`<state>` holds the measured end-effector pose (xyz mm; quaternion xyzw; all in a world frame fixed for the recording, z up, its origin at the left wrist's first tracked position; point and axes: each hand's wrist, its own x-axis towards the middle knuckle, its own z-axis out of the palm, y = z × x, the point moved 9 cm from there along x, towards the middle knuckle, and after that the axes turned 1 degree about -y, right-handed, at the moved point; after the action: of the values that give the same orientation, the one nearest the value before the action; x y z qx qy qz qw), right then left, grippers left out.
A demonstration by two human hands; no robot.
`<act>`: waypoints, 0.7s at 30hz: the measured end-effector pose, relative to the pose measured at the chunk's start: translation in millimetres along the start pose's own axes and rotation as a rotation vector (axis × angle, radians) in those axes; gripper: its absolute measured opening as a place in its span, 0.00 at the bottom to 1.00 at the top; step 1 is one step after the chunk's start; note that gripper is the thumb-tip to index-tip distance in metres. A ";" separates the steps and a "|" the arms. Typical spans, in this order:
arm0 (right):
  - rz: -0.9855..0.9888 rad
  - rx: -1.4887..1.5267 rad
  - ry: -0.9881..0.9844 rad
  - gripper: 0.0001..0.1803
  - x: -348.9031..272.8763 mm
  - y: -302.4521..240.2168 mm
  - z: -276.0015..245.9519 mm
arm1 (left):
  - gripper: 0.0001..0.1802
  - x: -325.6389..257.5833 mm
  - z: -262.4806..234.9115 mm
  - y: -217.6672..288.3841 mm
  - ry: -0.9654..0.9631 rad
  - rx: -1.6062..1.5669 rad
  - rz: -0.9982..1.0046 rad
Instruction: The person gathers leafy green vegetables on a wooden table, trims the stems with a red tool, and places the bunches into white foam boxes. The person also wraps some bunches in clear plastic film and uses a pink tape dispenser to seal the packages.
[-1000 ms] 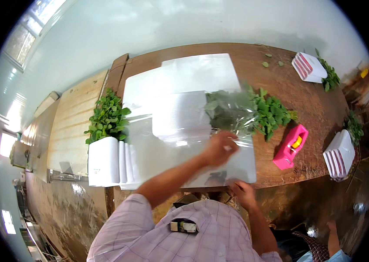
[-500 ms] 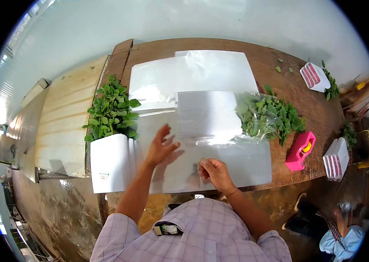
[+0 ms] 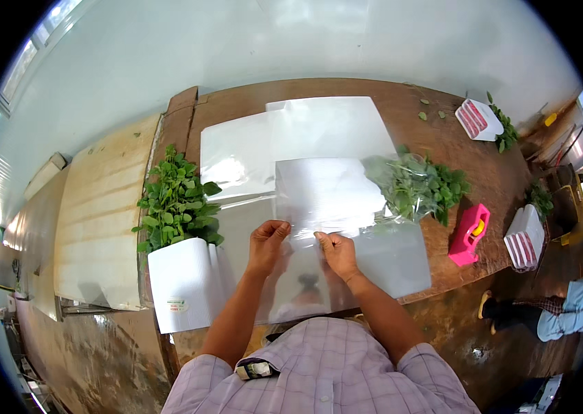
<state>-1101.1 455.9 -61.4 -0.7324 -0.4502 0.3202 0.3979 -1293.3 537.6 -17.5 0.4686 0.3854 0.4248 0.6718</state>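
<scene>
Two hands, left hand (image 3: 266,243) and right hand (image 3: 336,250), pinching one clear bag (image 3: 329,200) on the wooden table (image 3: 436,134), one bunch of greens (image 3: 419,186) bagged, leafy bunch (image 3: 175,203) left unbagged.

On the wooden table (image 3: 436,124) I see a white box of green leaves (image 3: 177,207) at the left, a pink tape dispenser (image 3: 469,234) at the right, and two striped white stacks (image 3: 524,238) near the edge.
</scene>
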 end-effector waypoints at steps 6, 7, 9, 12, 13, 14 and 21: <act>0.028 -0.359 0.069 0.24 3.0 56.4 -90.9 | 0.07 -7.6 0.0 -3.7 -0.044 0.256 -0.025; 0.004 -0.393 -0.013 0.22 -2.7 42.9 -105.1 | 0.07 -16.0 -0.2 -1.3 -0.041 0.329 -0.036; -0.059 -0.349 -0.065 0.14 -20.0 -2.2 -138.5 | 0.07 -28.1 -7.7 -7.3 -0.006 0.374 -0.036; -0.443 -0.475 -0.018 0.19 -32.3 -59.5 -173.1 | 0.07 -40.7 -21.8 -7.1 0.155 0.359 0.063; -0.629 -0.546 0.023 0.24 -32.6 -74.6 -181.4 | 0.07 -45.3 -27.3 6.8 0.275 0.391 0.156; -0.664 -0.684 -0.002 0.26 -23.7 -69.7 -186.1 | 0.06 -52.5 -31.2 23.0 0.396 0.428 0.250; -0.835 -0.750 -0.209 0.19 57.5 0.3 -232.6 | 0.17 -38.4 183.0 95.3 0.163 0.896 0.661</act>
<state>-886.2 439.9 43.2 -0.5481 -0.8212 0.0250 0.1569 -1158.8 465.6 126.6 0.7696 0.4117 0.4423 0.2063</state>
